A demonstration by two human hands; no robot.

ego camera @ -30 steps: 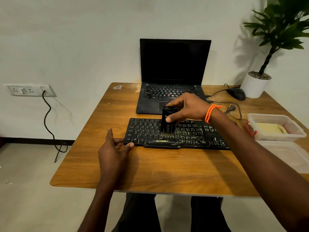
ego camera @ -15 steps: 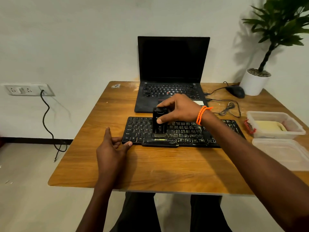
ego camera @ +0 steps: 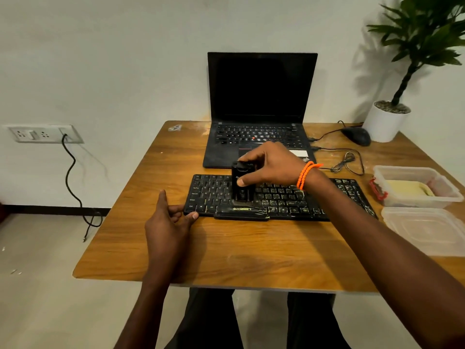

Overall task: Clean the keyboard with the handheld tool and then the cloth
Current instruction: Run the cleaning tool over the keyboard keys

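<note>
A black keyboard (ego camera: 281,197) lies across the middle of the wooden table (ego camera: 251,248). My right hand (ego camera: 269,165), with an orange band at the wrist, grips the top of a black handheld tool (ego camera: 242,187) that stands upright with its lower end on the left-centre keys. My left hand (ego camera: 168,222) rests on the table, thumb and fingers touching the keyboard's front left corner. A yellow cloth (ego camera: 407,188) lies inside a clear plastic box (ego camera: 412,172) to the right of the keyboard.
An open black laptop (ego camera: 259,109) stands just behind the keyboard. At the back right are a mouse (ego camera: 357,136), loose cables (ego camera: 347,162) and a potted plant (ego camera: 387,122). A clear lid (ego camera: 425,227) lies at the right edge. A wall socket (ego camera: 42,133) with a hanging cord is at left.
My right hand has slid the tool leftward along the keys. My left hand keeps its place at the keyboard's corner.
</note>
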